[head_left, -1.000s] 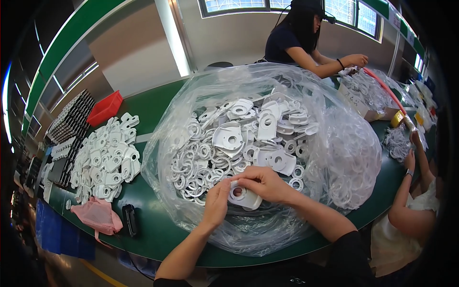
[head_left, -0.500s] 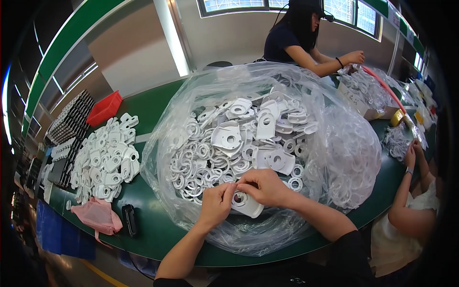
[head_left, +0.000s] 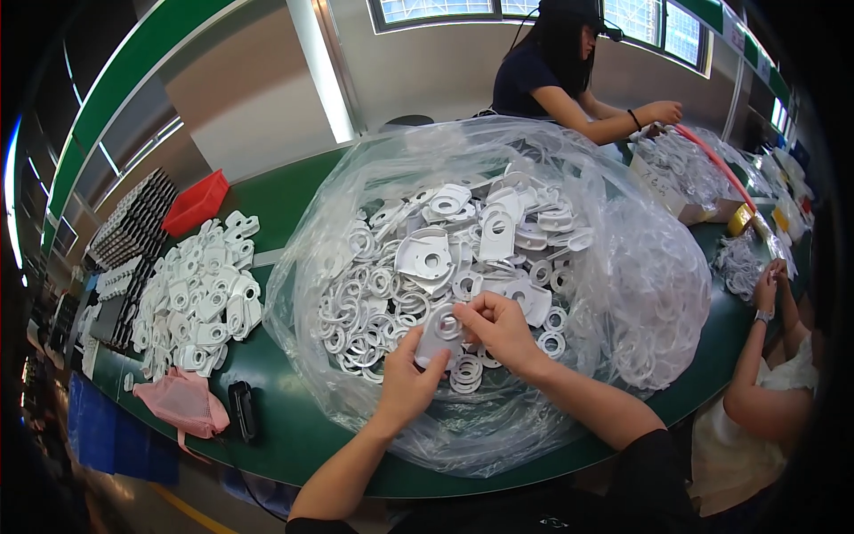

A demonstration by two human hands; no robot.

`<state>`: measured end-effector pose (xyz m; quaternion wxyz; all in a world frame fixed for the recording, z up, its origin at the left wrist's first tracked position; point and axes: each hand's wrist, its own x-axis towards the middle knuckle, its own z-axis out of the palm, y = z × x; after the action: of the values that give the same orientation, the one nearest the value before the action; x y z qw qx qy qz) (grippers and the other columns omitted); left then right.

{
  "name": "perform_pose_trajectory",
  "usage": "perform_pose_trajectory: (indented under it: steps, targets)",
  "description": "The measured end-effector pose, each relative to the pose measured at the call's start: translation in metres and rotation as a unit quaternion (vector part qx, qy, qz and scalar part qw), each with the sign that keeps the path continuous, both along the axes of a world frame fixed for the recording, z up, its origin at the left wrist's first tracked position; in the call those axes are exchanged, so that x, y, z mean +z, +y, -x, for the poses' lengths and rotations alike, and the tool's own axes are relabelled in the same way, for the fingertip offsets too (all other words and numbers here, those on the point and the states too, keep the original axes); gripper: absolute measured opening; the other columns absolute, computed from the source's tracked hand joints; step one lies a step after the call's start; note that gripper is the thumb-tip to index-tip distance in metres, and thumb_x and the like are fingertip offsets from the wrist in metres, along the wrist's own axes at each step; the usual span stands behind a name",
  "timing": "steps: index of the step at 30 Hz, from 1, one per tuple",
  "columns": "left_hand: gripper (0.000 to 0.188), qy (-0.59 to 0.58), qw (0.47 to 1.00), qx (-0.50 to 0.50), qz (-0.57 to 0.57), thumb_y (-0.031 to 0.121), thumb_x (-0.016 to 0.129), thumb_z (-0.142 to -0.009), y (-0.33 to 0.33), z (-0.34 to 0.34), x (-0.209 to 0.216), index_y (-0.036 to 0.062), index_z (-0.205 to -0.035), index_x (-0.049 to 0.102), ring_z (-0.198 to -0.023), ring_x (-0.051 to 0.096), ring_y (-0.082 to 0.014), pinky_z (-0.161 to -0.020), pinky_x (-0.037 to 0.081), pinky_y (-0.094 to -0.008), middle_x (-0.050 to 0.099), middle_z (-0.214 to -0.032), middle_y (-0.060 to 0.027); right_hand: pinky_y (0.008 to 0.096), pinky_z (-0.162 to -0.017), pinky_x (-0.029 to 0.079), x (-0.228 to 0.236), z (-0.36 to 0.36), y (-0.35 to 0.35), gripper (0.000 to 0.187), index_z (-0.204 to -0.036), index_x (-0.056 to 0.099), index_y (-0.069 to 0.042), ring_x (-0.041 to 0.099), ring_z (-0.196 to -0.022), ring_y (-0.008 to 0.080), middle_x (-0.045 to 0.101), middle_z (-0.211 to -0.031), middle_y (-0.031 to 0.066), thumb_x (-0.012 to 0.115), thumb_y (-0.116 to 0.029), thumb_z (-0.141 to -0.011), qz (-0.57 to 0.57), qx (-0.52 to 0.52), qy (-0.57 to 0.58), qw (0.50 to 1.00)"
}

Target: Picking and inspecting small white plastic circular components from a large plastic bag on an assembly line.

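A white plastic plate [head_left: 434,345] with a round hole is held between my two hands, above the near part of the pile. My left hand [head_left: 407,381] grips its lower end, with the thumb lying across the face. My right hand [head_left: 500,333] has its fingers closed at the upper right edge, by the hole. A white ring shape shows around that hole; whether it is a separate piece I cannot tell. Below the plate lie loose white rings [head_left: 465,376]. Beyond it is a heap of white plastic plates [head_left: 425,254] in a clear plastic bag [head_left: 311,236].
On the left are a pile of white parts [head_left: 200,289], a red bin [head_left: 196,202], black stacked trays [head_left: 133,218], a pink pouch [head_left: 182,402] and a black object [head_left: 241,409]. One person [head_left: 556,84] works across the green table [head_left: 285,200], another [head_left: 769,378] at right.
Both hands have moved slightly away from me. The plate has come up and turned, so its long end now rests in my left hand, and my hands are farther apart.
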<state>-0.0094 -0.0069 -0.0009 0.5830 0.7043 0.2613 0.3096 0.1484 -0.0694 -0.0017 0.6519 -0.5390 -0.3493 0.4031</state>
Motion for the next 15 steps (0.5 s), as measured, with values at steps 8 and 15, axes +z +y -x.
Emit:
perform_pose_trajectory:
  steps: [8, 15]
  targets:
    - [0.025, 0.037, 0.999, -0.011, -0.025, 0.013, 0.059, -0.085, 0.005, 0.005, 0.002, 0.0019, -0.107, 0.056, -0.060, 0.058, -0.0076, -0.051, 0.045, -0.0217, 0.063, -0.079, -0.0026, 0.0182, -0.053, 0.043, 0.016, 0.003, -0.007, 0.023, -0.083, 0.059, 0.000, 0.053, -0.057, 0.0040, 0.059, -0.065, 0.0002, 0.075, -0.015, -0.075, 0.024, -0.027, -0.339, 0.940]
    - [0.029, -0.023, 0.989, -0.071, 0.130, 0.022, 0.052, -0.092, 0.025, 0.012, 0.000, -0.0004, -0.110, 0.057, -0.074, 0.057, -0.0062, -0.065, 0.046, -0.0202, 0.063, -0.088, -0.0007, 0.0237, -0.056, 0.045, 0.025, -0.017, -0.006, 0.017, -0.089, 0.065, 0.000, 0.056, -0.058, 0.0100, 0.065, -0.071, 0.0073, 0.065, -0.016, -0.083, 0.046, 0.049, -0.370, 0.926]
